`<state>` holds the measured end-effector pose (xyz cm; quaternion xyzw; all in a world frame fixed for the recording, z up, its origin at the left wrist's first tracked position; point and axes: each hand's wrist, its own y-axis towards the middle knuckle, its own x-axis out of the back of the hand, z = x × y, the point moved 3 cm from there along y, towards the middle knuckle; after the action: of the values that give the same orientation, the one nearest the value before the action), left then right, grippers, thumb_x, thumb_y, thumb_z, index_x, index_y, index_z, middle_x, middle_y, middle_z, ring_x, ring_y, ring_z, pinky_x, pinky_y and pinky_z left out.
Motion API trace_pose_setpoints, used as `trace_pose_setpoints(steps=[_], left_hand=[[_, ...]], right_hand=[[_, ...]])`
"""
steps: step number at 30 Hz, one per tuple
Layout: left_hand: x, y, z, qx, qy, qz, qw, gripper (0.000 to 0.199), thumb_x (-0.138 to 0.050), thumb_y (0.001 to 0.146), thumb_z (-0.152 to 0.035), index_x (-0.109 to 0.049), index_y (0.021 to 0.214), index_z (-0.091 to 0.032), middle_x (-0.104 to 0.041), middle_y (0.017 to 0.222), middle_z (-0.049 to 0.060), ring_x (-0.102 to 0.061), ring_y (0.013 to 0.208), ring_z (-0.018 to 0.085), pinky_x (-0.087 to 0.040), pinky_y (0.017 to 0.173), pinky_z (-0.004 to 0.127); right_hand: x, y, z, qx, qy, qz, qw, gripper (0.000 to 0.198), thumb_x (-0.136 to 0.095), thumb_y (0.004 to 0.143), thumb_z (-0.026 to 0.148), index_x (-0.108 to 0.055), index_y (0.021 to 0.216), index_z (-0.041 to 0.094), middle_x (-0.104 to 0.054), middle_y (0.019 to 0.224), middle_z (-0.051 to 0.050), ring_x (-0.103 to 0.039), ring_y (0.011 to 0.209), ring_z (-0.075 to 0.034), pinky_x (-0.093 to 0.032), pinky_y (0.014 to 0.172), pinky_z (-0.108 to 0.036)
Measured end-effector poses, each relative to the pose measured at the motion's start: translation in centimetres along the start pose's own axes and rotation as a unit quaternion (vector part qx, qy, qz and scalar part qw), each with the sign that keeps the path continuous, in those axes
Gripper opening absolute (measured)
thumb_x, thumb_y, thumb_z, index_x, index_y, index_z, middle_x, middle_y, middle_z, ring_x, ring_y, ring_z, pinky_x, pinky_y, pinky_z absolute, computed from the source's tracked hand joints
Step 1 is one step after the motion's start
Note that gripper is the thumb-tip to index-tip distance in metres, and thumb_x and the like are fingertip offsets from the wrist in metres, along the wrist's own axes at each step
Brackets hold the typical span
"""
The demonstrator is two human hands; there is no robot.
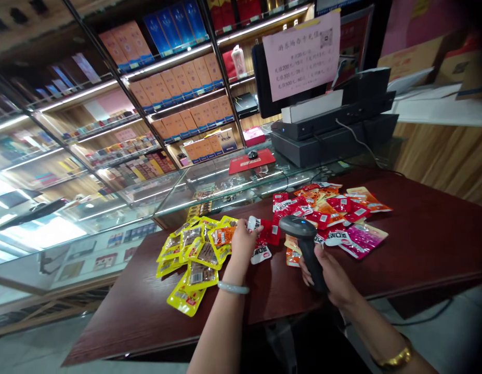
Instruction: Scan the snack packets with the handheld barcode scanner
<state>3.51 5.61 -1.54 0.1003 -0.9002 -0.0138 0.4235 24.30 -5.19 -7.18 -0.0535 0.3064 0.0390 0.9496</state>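
Note:
My right hand [334,275] is wrapped around the handle of a black barcode scanner [313,257], its head tilted toward the packets. My left hand [244,240] is closed on a red and white snack packet [254,223], with its fingertips partly hidden. Just left of that hand lies a heap of yellow snack packets [199,252] with clear windows, and an orange packet [224,236] on top. Another red and white packet [261,254] rests close by the left hand. Behind the scanner spreads a pile of red and orange packets [322,205], with a magenta packet [363,240] at its right.
The packets lie on a dark red-brown table [428,228]. Behind it stand a glass display counter [221,182], a red mat [251,161] with a mouse [252,155], and a cash register [330,130] with a pink sign [303,57]. Shelves of boxes [178,83] line the back.

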Motion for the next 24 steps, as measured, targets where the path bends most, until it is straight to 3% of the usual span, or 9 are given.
trace_pose_setpoints(steps=[5, 10, 14, 16, 17, 21, 24], left_hand=[[1.3, 0.0, 1.6, 0.021, -0.043, -0.054, 0.997, 0.029, -0.072, 0.080, -0.038, -0.052, 0.091, -0.021, -0.066, 0.081, 0.000, -0.062, 0.074, 0.017, -0.040, 0.068, 0.026], [2.9, 0.0, 2.4, 0.033, -0.033, -0.065, 0.997, 0.028, -0.070, 0.081, -0.040, -0.054, 0.094, -0.021, -0.067, 0.084, 0.002, -0.064, 0.077, 0.020, -0.044, 0.071, 0.029], [5.2, -0.5, 2.2, 0.043, 0.095, -0.193, 0.976, 0.039, -0.070, 0.081, -0.043, -0.057, 0.109, -0.019, -0.068, 0.110, 0.011, -0.062, 0.107, 0.030, -0.045, 0.088, 0.040], [4.8, -1.0, 1.0, 0.008, 0.133, -0.219, 0.967, 0.040, -0.069, 0.083, -0.042, -0.058, 0.114, -0.019, -0.066, 0.118, 0.013, -0.058, 0.116, 0.031, -0.042, 0.097, 0.042], [4.0, -1.2, 0.1, -0.020, 0.140, -0.195, 0.971, 0.037, -0.067, 0.085, -0.042, -0.060, 0.113, -0.019, -0.067, 0.117, 0.012, -0.058, 0.115, 0.030, -0.041, 0.099, 0.041], [-1.9, -2.7, -3.6, -0.132, 0.168, 0.000, 0.977, 0.035, -0.064, 0.085, -0.054, -0.069, 0.100, -0.023, -0.071, 0.104, 0.009, -0.063, 0.105, 0.027, -0.044, 0.092, 0.037], [-5.4, -3.7, -5.4, -0.163, 0.207, 0.073, 0.962, 0.047, -0.063, 0.080, -0.067, -0.071, 0.090, -0.021, -0.071, 0.101, 0.011, -0.064, 0.101, 0.029, -0.045, 0.087, 0.039]], right_hand=[[-0.1, 0.0, -0.3, -0.013, -0.028, 0.029, 0.999, 0.050, -0.053, 0.091, 0.068, -0.056, 0.082, 0.018, -0.053, 0.059, 0.003, -0.044, 0.043, -0.008, -0.038, 0.044, -0.023], [-0.1, -0.1, -0.5, -0.037, -0.035, 0.025, 0.998, 0.053, -0.054, 0.089, 0.070, -0.056, 0.080, 0.018, -0.055, 0.060, 0.002, -0.046, 0.044, -0.008, -0.040, 0.044, -0.023], [0.0, 0.0, -0.4, -0.027, -0.020, 0.030, 0.999, 0.052, -0.054, 0.089, 0.069, -0.057, 0.080, 0.018, -0.054, 0.059, 0.002, -0.044, 0.043, -0.008, -0.039, 0.044, -0.023], [-0.1, 0.0, -0.3, -0.015, -0.012, 0.025, 1.000, 0.053, -0.054, 0.089, 0.069, -0.057, 0.077, 0.018, -0.053, 0.058, 0.002, -0.044, 0.042, -0.008, -0.038, 0.042, -0.023], [-0.1, 0.0, -0.2, -0.007, -0.008, 0.020, 1.000, 0.054, -0.054, 0.089, 0.069, -0.057, 0.076, 0.018, -0.053, 0.057, 0.002, -0.044, 0.042, -0.009, -0.038, 0.042, -0.023], [-0.1, -0.4, 0.6, 0.031, 0.014, -0.017, 0.999, 0.054, -0.053, 0.089, 0.070, -0.058, 0.076, 0.018, -0.052, 0.055, 0.002, -0.042, 0.041, -0.009, -0.038, 0.042, -0.024], [0.3, -1.1, 1.8, 0.059, 0.020, -0.032, 0.998, 0.051, -0.053, 0.091, 0.067, -0.057, 0.076, 0.018, -0.051, 0.056, 0.003, -0.041, 0.041, -0.009, -0.037, 0.042, -0.024]])
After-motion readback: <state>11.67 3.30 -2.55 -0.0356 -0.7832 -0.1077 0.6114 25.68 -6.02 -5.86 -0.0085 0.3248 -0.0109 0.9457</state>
